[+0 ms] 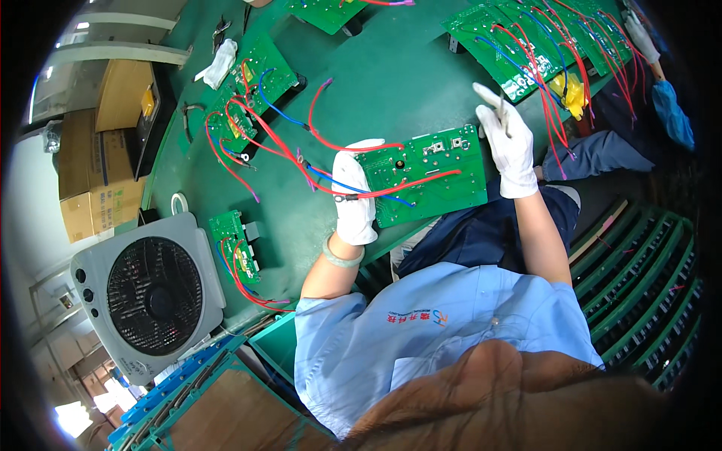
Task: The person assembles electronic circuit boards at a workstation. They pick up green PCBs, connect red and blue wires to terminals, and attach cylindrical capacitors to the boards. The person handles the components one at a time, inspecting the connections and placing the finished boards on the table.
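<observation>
The green circuit board (pixel 451 177) sits at the frame's centre, by the near edge of the surface (pixel 368 68). It looks stiff, fairly light and fragile: best held by its bare edges. The red wires (pixel 338 147) seem soft and liable to snag. The gloved left hand (pixel 353 195) has its fingers closed on the board's left edge; the right hand (pixel 511 146), right of centre, pinches what looks like a slim grey tool (pixel 505 115).
</observation>
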